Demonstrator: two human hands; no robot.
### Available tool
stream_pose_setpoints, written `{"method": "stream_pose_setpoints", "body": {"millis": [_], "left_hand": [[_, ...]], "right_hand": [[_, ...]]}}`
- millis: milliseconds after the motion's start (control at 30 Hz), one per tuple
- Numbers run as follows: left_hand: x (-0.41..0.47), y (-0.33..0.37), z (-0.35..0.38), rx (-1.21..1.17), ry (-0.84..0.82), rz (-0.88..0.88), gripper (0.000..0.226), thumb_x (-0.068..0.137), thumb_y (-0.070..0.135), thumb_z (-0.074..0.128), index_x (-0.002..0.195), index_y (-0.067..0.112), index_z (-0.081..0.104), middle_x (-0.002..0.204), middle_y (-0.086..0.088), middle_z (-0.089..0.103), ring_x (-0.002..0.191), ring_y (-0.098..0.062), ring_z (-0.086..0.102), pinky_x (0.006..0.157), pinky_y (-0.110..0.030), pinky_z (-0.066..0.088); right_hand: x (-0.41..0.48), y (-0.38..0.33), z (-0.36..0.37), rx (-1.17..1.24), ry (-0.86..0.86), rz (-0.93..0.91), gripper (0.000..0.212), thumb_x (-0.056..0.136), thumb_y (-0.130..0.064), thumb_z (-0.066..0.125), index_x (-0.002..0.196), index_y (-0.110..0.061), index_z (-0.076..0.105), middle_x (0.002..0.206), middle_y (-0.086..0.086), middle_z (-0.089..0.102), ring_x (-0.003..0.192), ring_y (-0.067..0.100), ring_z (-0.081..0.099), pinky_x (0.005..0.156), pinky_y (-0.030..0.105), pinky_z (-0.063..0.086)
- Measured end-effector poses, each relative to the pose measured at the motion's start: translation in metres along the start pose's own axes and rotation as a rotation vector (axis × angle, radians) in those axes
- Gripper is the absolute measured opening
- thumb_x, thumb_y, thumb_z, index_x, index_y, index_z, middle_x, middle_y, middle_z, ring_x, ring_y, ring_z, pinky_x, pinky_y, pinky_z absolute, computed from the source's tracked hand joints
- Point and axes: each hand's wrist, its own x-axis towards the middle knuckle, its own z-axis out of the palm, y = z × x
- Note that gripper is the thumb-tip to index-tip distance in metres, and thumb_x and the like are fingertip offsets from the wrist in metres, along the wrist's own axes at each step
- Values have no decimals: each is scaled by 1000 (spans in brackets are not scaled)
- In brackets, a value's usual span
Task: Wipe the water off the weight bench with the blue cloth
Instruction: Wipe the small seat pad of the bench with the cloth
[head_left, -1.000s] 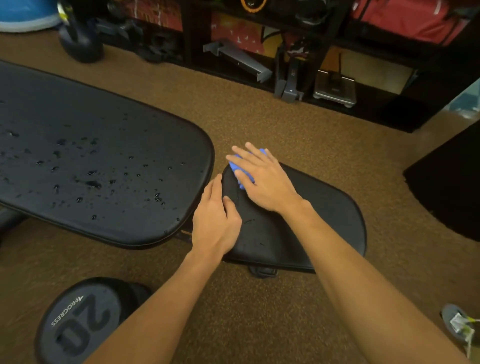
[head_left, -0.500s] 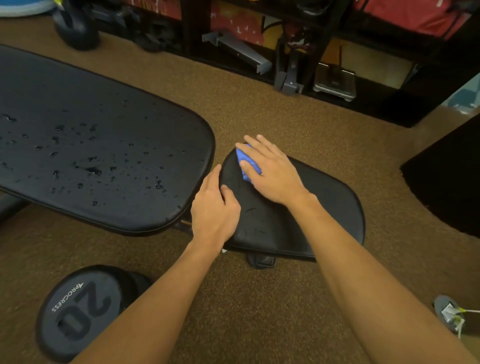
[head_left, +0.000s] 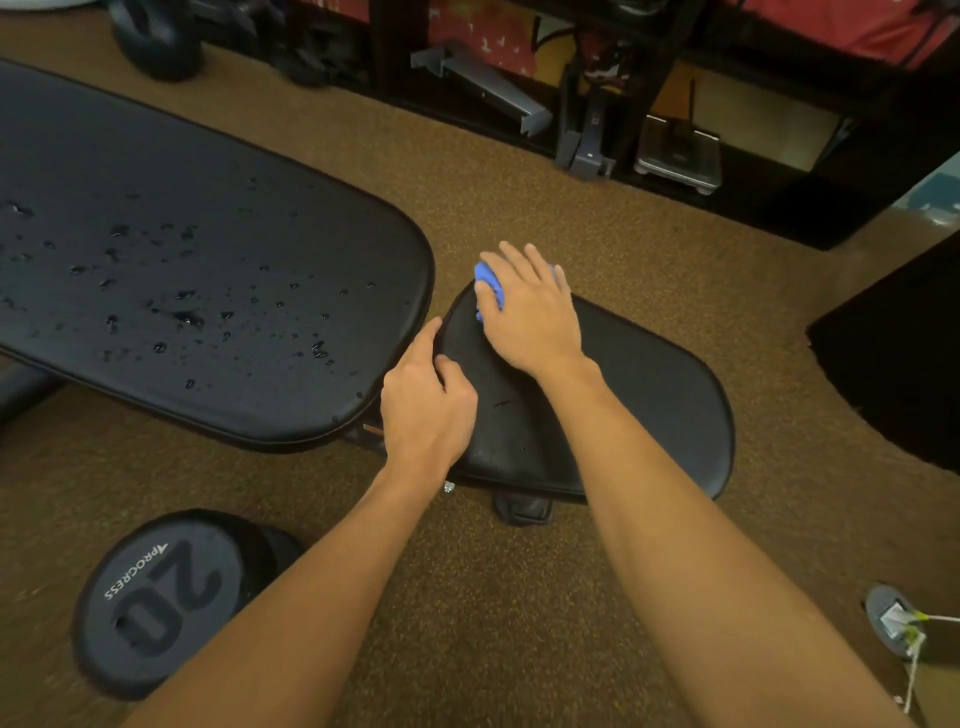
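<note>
- Right hand (head_left: 530, 312) lies flat, fingers spread, pressing the blue cloth (head_left: 488, 283) onto the far edge of the seat pad (head_left: 660, 384); cloth mostly hidden under the palm.
- Left hand (head_left: 423, 410) grips nothing; fingers loosely curled, resting on the seat pad's left edge, apparently to steady it.
- Step in hand, as judged: wiping the seat pad, which looks nearly dry.
- Back pad (head_left: 208, 260) carries many water droplets (head_left: 182, 314) toward its near edge, untouched.
- Next move likely calls for carrying the cloth leftward across the gap and sweeping the back pad.
</note>
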Motion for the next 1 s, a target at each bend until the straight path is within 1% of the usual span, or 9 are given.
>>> {"method": "stream_pose_setpoints", "body": {"millis": [167, 267, 300, 400, 433, 533, 733, 867, 1000], "left_hand": [[1, -1, -1, 22, -10, 26, 60, 97, 29, 38, 155, 17, 50, 133, -5, 71, 117, -19, 69, 111, -44, 51], [1, 1, -1, 45, -15, 25, 53, 104, 22, 44, 156, 17, 49, 120, -2, 73, 101, -13, 71, 105, -41, 54], [2, 1, -1, 64, -23, 31, 51, 105, 20, 45, 157, 16, 47, 122, -3, 73, 102, -13, 71, 106, -41, 53], [3, 3, -2, 153, -70, 100, 53, 108, 23, 46, 160, 15, 40, 153, -8, 57, 137, -24, 56, 118, -40, 41], [4, 4, -2, 193, -94, 125, 54, 109, 25, 45, 162, 14, 37, 158, -8, 51, 141, -26, 52, 118, -41, 39], [7, 9, 0, 336, -174, 156, 58, 111, 33, 40, 165, 14, 27, 160, -14, 44, 136, -34, 54, 108, -46, 44], [15, 16, 1, 491, -241, 135, 61, 110, 34, 38, 164, 10, 23, 154, -21, 46, 125, -43, 59, 97, -48, 46], [24, 22, 3, 479, -252, 96, 60, 111, 36, 37, 162, 7, 28, 153, -22, 47, 129, -45, 56, 102, -50, 44], [21, 20, 4, 433, -220, 111, 59, 111, 36, 38, 162, 6, 31, 154, -22, 49, 133, -41, 54, 106, -48, 42]], "right_hand": [[-11, -12, 4, 21, -32, -182, 52, 114, -43, 36, 162, -26, 42, 172, -4, 32, 164, 20, 11, 132, 48, 3], [-37, 18, -7, 35, -44, -185, 53, 114, -44, 34, 165, -29, 35, 174, -8, 27, 164, 15, 10, 133, 42, 4], [-47, 28, -10, 26, -27, -158, 53, 115, -45, 33, 166, -30, 33, 175, -8, 25, 164, 15, 9, 133, 42, 4], [-65, 49, -15, -13, 46, -14, 55, 115, -47, 30, 167, -29, 31, 176, -6, 21, 165, 18, 7, 133, 44, 3], [-67, 49, -14, -21, 60, 39, 55, 115, -46, 29, 167, -28, 31, 177, -4, 20, 165, 20, 7, 133, 46, 4], [-72, 38, -13, -3, 37, 88, 56, 115, -45, 29, 167, -25, 29, 177, -3, 19, 165, 22, 6, 133, 50, 4], [-139, 46, -22, -12, -8, -134, 56, 113, -48, 29, 166, -28, 33, 175, -9, 26, 164, 15, 10, 133, 42, 6], [-143, 65, -28, -14, 39, 49, 55, 113, -47, 32, 166, -31, 32, 175, -8, 24, 164, 15, 9, 134, 44, 8], [-119, 47, -21, -35, 73, 219, 56, 114, -44, 30, 167, -26, 30, 177, -2, 19, 165, 23, 6, 132, 51, 4]]}}
